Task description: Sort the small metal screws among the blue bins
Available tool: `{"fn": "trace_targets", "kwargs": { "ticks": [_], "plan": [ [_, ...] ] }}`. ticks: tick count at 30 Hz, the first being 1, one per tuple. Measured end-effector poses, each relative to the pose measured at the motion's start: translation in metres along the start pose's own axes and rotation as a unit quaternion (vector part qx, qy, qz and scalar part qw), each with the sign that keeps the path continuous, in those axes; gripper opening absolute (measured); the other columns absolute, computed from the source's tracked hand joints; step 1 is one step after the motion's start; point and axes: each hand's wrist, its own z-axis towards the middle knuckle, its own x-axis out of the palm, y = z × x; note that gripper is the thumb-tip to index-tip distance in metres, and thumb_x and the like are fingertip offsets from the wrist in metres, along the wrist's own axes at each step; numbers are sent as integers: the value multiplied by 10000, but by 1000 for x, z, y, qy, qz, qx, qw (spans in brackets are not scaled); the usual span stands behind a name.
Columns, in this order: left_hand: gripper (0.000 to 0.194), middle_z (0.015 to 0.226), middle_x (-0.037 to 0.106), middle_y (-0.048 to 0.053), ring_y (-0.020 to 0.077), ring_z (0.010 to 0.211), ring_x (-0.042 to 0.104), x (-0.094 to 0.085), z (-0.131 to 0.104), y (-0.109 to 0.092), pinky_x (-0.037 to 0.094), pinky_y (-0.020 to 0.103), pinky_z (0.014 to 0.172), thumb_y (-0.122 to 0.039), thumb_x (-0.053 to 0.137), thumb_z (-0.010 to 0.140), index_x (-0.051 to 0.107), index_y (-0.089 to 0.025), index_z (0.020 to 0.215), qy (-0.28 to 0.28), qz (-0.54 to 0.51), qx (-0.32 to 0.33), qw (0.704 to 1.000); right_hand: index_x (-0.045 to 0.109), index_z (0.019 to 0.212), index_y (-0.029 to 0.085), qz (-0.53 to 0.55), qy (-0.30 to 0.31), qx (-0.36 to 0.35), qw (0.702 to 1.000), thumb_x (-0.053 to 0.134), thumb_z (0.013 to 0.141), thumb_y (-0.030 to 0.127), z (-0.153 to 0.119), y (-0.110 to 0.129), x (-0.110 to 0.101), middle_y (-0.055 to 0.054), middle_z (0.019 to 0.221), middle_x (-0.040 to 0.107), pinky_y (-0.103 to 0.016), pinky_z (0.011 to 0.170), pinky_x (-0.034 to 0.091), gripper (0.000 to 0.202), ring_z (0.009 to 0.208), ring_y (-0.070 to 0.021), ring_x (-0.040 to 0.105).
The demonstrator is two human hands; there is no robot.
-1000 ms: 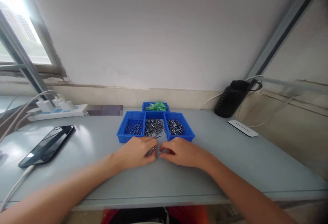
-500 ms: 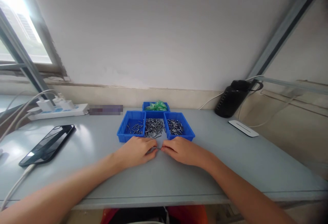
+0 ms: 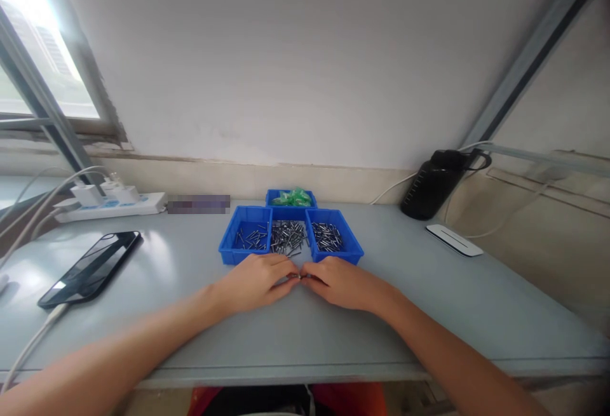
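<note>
My left hand (image 3: 262, 281) is closed in a pinch on a thin metal screw-like pin (image 3: 294, 275), only a bit of which shows between the fingertips. Meeting it from the other side, my right hand (image 3: 344, 282) is pinched too; whatever it grips is hidden by the fingers. Both hands are just above the desk, in front of the blue bins. The left blue bin (image 3: 229, 256) has several thin metal pieces in it. A pile of metal pins (image 3: 288, 235) fills the middle bin, and short metal pieces (image 3: 328, 237) lie in the right blue bin (image 3: 353, 254).
Behind stands another blue bin (image 3: 271, 195) with green plastic packets (image 3: 296, 197). At left are a phone (image 3: 90, 270) on a cable and a power strip (image 3: 119, 208). A black bottle (image 3: 431, 184) and a white flat device (image 3: 454, 240) are at right on the grey desk (image 3: 305, 340).
My left fingertips have moved slightly right, closing the gap to my right fingertips. Less of the pin shows between them now. The bins stay put.
</note>
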Motion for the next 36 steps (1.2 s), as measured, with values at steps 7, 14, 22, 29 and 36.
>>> {"fn": "trace_targets", "kwargs": {
  "ticks": [7,14,22,29,36],
  "plan": [
    [250,780,616,-3,135,688,593,-1,0,3,410,229,598,-287,322,936,544,-189,874,36,44,-43,997,569,761,181,2,-14,21,1000,420,867,271,-2,3,-6,-13,678,617,-216,539,285,204,614,-121,535],
    [264,729,621,-7,134,658,605,6,-1,5,388,228,560,-300,326,935,548,-189,845,67,53,-22,996,540,717,184,20,-53,-10,998,403,889,294,-1,13,-11,24,576,541,-216,529,265,246,554,-105,483],
    [207,698,609,-15,134,626,592,7,-2,3,353,242,523,-295,371,910,524,-191,816,66,57,-14,996,528,751,191,-15,-63,-35,997,360,916,287,-2,11,-8,21,589,541,-217,537,266,255,556,-103,487],
    [173,757,596,-9,135,666,572,2,-1,0,369,235,560,-271,379,895,517,-189,830,57,60,-27,996,543,761,190,-24,-51,-29,998,345,920,273,-2,8,-10,5,640,591,-222,558,285,266,597,-119,521],
    [197,826,587,6,133,736,571,0,0,0,402,232,610,-254,363,908,544,-186,944,36,40,-23,998,603,807,187,-15,-25,-14,999,379,906,251,-2,5,-10,-16,730,647,-227,586,321,253,665,-135,565]
  ]
}}
